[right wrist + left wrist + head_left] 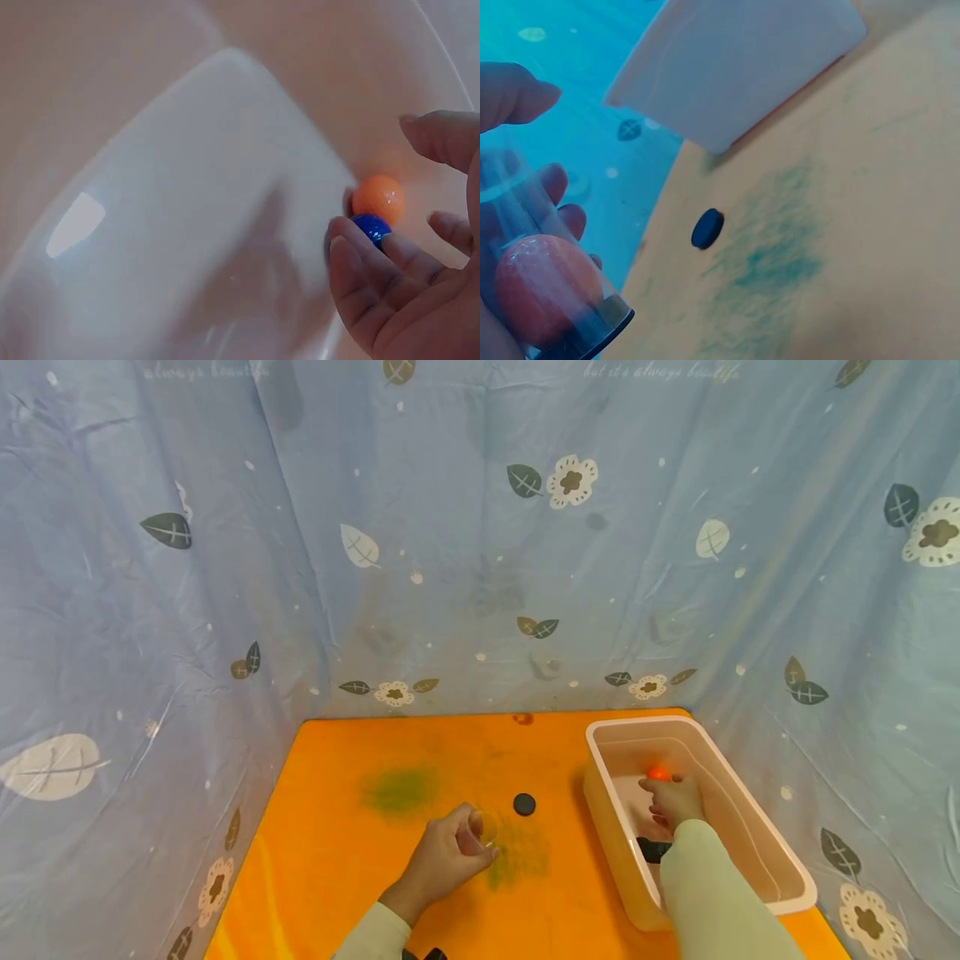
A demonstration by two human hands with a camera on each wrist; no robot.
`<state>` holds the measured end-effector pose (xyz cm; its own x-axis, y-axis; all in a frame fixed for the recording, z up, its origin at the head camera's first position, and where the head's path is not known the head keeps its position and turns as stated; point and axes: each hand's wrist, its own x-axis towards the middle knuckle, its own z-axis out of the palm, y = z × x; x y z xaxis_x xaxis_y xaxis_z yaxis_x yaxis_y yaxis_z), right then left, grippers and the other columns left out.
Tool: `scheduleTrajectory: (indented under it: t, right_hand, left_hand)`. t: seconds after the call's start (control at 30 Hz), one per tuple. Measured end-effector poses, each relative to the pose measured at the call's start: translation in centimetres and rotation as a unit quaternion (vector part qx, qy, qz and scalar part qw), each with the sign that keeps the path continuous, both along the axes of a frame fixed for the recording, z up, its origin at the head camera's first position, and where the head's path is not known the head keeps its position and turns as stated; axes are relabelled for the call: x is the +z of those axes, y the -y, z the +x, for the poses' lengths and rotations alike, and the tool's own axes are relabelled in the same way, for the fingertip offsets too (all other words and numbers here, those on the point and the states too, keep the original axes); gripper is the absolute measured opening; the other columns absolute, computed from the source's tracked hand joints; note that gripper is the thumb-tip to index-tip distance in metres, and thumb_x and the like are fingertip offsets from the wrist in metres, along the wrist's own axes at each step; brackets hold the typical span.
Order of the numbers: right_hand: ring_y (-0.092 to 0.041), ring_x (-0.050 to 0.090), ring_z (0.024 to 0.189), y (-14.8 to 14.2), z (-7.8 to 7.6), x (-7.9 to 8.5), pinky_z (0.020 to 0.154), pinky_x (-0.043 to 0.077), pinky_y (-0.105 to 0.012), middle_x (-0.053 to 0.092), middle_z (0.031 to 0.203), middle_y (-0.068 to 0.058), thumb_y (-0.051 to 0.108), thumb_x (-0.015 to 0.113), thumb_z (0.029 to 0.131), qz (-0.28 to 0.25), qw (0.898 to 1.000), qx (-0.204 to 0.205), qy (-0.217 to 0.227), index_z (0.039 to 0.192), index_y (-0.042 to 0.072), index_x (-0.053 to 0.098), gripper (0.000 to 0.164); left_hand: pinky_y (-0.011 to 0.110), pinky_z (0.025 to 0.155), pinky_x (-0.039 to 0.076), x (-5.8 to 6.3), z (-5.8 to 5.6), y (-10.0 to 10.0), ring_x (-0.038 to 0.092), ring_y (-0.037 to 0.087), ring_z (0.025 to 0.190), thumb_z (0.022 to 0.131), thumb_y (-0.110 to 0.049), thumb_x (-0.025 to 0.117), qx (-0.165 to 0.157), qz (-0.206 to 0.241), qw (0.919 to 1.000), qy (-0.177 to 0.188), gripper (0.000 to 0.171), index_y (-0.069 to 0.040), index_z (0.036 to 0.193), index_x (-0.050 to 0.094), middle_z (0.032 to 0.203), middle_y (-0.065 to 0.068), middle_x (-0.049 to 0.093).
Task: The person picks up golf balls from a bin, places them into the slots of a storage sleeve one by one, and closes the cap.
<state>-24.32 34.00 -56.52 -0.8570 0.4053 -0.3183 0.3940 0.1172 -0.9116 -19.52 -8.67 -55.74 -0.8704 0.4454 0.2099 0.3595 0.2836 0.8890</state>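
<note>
My left hand [447,850] grips a clear cylindrical container [551,217], its fingers curled round the side. Inside the container, near its dark-rimmed end, lies an orange-red ball [546,289]. Beyond it on the table is a round black cap [524,804], touched by neither hand. My right hand [675,800] reaches down into the pale pink plastic tub [600,777], thumb and fingers spread apart. Close to its fingers are an orange ball [379,199] and a glossy blue ball [373,227], partly hidden behind the fingertips. Whether the fingers touch the blue ball I cannot tell.
The tub stands at the right side of the orange table [337,760], which carries green smudges [401,789]. Its raised walls surround my right hand. A blue patterned curtain [480,568] hangs behind the table and along both sides.
</note>
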Motion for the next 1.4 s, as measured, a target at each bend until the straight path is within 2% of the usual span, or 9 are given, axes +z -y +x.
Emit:
scheduleTrajectory:
  t: [0.07, 0.17, 0.27, 0.5, 0.67, 0.77, 1.03, 1.23, 1.4]
  right_hand:
    - [-0.022, 0.058, 0.06, 0.1, 0.0, -0.1, 0.061, 0.057, -0.036, 0.054, 0.082, -0.011, 0.018, 0.073, 0.102, -0.014, 1.0, -0.021, -0.002, 0.156, -0.016, 0.018, 0.084]
    - [-0.022, 0.06, 0.066, 0.1, -0.1, -0.2, 0.065, 0.059, -0.037, 0.055, 0.114, -0.02, 0.02, 0.075, 0.102, -0.029, 0.998, -0.047, -0.003, 0.158, -0.015, 0.017, 0.088]
    - [-0.022, 0.06, 0.074, 0.0, -0.2, -0.4, 0.073, 0.059, -0.039, 0.04, 0.137, -0.021, 0.022, 0.077, 0.102, -0.05, 0.997, -0.063, 0.0, 0.166, -0.009, 0.007, 0.1]
    - [-0.02, 0.054, 0.074, 0.1, -0.8, -1.2, 0.069, 0.06, -0.037, 0.044, 0.116, -0.012, 0.014, 0.077, 0.1, -0.092, 0.991, -0.095, -0.009, 0.169, -0.002, 0.01, 0.098]
    - [-0.03, 0.047, 0.104, 0.0, -1.8, -2.2, 0.073, 0.059, -0.038, 0.038, 0.147, -0.021, 0.008, 0.073, 0.101, -0.11, 0.989, -0.1, -0.023, 0.169, -0.001, 0.013, 0.092]
    - [-0.032, 0.045, 0.106, -0.3, -2.3, -2.6, 0.073, 0.06, -0.038, 0.026, 0.159, -0.024, 0.003, 0.071, 0.101, -0.108, 0.989, -0.091, -0.034, 0.169, -0.004, 0.013, 0.089]
    - [-0.021, 0.058, 0.066, -0.8, -3.1, -3.1, 0.061, 0.058, -0.03, 0.035, 0.135, -0.027, -0.011, 0.065, 0.099, -0.11, 0.993, -0.052, -0.008, 0.168, -0.001, 0.013, 0.087]
    - [-0.022, 0.067, 0.06, -0.7, -3.5, -3.8, 0.058, 0.06, -0.034, 0.059, 0.098, -0.019, -0.013, 0.059, 0.101, -0.15, 0.988, -0.037, 0.014, 0.169, 0.002, 0.004, 0.088]
    - [-0.02, 0.064, 0.054, -0.7, -4.1, -4.3, 0.057, 0.059, -0.032, 0.056, 0.075, -0.01, -0.018, 0.057, 0.097, -0.159, 0.986, -0.054, 0.021, 0.166, 0.002, 0.006, 0.088]
  left_hand:
    - [0.032, 0.075, 0.06, -0.1, -0.1, 0.0, 0.072, 0.01, 0.078, 0.096, -0.021, 0.087, -0.002, -0.003, 1.0, 0.001, 0.03, -0.014, 0.102, 0.058, 0.08, -0.009, 0.069]
    - [0.032, 0.075, 0.059, -0.2, -0.3, -0.1, 0.072, 0.01, 0.078, 0.097, -0.023, 0.086, -0.005, -0.006, 1.0, 0.003, 0.031, -0.014, 0.102, 0.058, 0.079, -0.009, 0.068]
    - [0.032, 0.075, 0.059, -0.2, -0.4, -0.1, 0.072, 0.01, 0.079, 0.097, -0.024, 0.086, -0.006, -0.007, 0.9999, 0.004, 0.031, -0.014, 0.102, 0.057, 0.077, -0.009, 0.068]
    - [0.033, 0.077, 0.06, -0.5, -0.5, -0.2, 0.074, 0.011, 0.08, 0.097, -0.022, 0.086, -0.009, -0.003, 0.9999, 0.009, 0.031, -0.009, 0.104, 0.059, 0.079, -0.009, 0.07]
    - [0.033, 0.075, 0.06, -0.7, -0.6, 0.0, 0.073, 0.012, 0.079, 0.095, -0.02, 0.087, -0.001, -0.002, 0.9999, 0.012, 0.03, -0.013, 0.103, 0.059, 0.081, -0.008, 0.07]
    - [0.033, 0.075, 0.06, -0.8, -0.5, 0.2, 0.073, 0.012, 0.079, 0.095, -0.021, 0.087, 0.003, -0.002, 0.9999, 0.014, 0.031, -0.011, 0.103, 0.06, 0.082, -0.008, 0.07]
    - [0.032, 0.076, 0.06, -1.0, -0.5, 0.4, 0.072, 0.012, 0.078, 0.096, -0.024, 0.087, 0.01, -0.005, 0.9994, 0.033, 0.029, -0.015, 0.102, 0.059, 0.079, -0.008, 0.07]
    - [0.032, 0.077, 0.06, -1.2, -0.5, 0.4, 0.072, 0.013, 0.076, 0.097, -0.021, 0.087, 0.007, 0.001, 0.9989, 0.046, 0.028, -0.016, 0.102, 0.06, 0.079, -0.007, 0.071]
    - [0.032, 0.077, 0.06, -1.4, -0.5, 0.5, 0.073, 0.014, 0.076, 0.097, -0.02, 0.086, 0.009, -0.003, 0.9987, 0.05, 0.028, -0.015, 0.102, 0.059, 0.078, -0.007, 0.071]
